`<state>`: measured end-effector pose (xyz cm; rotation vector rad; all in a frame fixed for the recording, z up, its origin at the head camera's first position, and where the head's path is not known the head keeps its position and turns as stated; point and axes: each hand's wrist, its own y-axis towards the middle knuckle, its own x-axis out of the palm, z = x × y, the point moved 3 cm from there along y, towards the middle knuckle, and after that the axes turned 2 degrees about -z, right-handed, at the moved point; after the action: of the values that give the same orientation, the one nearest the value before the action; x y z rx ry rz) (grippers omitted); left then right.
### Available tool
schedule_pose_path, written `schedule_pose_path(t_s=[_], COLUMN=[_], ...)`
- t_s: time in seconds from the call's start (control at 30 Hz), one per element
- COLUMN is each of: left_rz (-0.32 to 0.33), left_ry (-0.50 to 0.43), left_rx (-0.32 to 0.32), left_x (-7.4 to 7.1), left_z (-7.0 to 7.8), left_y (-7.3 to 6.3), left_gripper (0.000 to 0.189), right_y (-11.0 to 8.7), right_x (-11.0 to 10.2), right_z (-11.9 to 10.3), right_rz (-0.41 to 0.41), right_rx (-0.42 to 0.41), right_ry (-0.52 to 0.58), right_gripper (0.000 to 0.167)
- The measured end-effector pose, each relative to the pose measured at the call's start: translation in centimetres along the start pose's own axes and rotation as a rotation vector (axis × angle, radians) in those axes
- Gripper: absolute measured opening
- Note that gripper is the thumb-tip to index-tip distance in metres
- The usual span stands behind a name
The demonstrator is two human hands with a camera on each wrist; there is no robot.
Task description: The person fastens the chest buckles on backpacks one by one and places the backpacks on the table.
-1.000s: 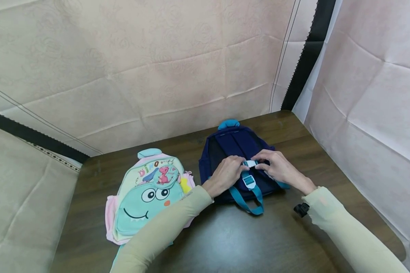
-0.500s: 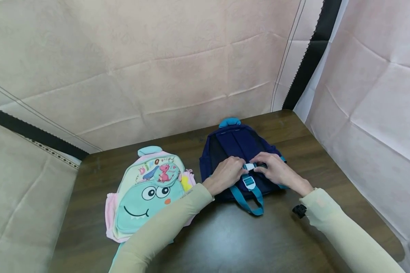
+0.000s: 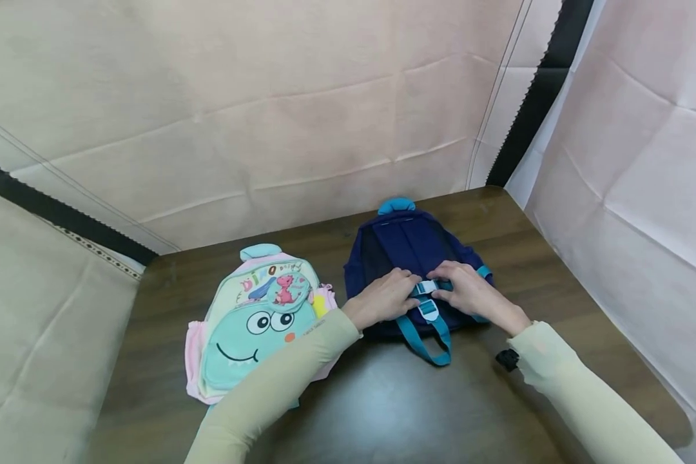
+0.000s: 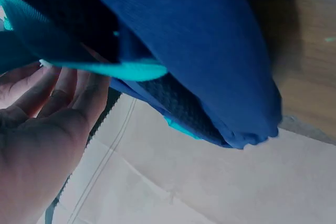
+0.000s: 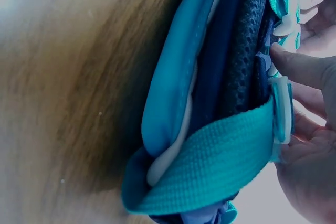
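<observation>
A dark navy backpack (image 3: 406, 241) lies on the table with its back panel and teal straps (image 3: 417, 341) facing up. A white side-release buckle (image 3: 426, 287) on a teal strap sits across its middle, between my two hands. My left hand (image 3: 385, 296) pinches the buckle's left end, and my right hand (image 3: 466, 290) pinches its right end. Just below hangs a white strap slider (image 3: 428, 310). In the right wrist view my right thumb (image 5: 296, 66) bends toward the webbing. The left wrist view shows my left fingers (image 4: 63, 90) under a teal strap; fingertips are partly hidden.
Left of the navy bag lies a mint and pink cartoon backpack (image 3: 252, 345), partly covered by my left sleeve (image 3: 290, 380). The brown table (image 3: 377, 412) ends at pale fabric walls (image 3: 325, 129) behind and to the sides.
My right fingers have curled in closer at the buckle's right end, and a teal strap edge shows at the bag's right side. The head view has shifted slightly. Both bags stay in place.
</observation>
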<state>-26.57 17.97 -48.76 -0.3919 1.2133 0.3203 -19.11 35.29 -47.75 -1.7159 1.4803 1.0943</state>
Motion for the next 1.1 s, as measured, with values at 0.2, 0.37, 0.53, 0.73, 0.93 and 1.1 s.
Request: schedule_pose_path(t_s=[0.2,0.37,0.53,0.73,0.93,1.1], left_rz=[-0.030,-0.033,-0.010,0.024,0.014,0.011], left_ry=[0.007,-0.041,-0.085,-0.113,-0.149,-0.171], left_rx=[-0.009,-0.007,0.028,0.045,-0.005,-0.053], left_x=[-2.2,-2.7,-3.7,-4.9,-5.5,-5.8], left_z=[0.7,-0.2,-1.2,-2.4,-3.8,-5.2], left_y=[-2.5,-3.5,-4.6,-6.0,-7.1,-8.1], left_gripper=[0.044,0.038,0.030,0.024,0.025,0.025], right_y=[-0.4,-0.9,-1.7,-2.7,-3.5,-4.1], right_x=[0.0,0.0,0.0,0.2,0.8,2.1], right_z=[-0.2,-1.2,-3.1,-5.5,-7.5,-9.4], right_rz=[0.027,0.074,0.120,0.178,0.236,0.291], right_rx=[0.015,0.026,0.094,0.120,0.055,-0.012], right_ry=[-0.010,0.000,0.017,0.083,0.137,0.183], right_gripper=[0.037,0.041,0.048,0.049,0.047,0.049])
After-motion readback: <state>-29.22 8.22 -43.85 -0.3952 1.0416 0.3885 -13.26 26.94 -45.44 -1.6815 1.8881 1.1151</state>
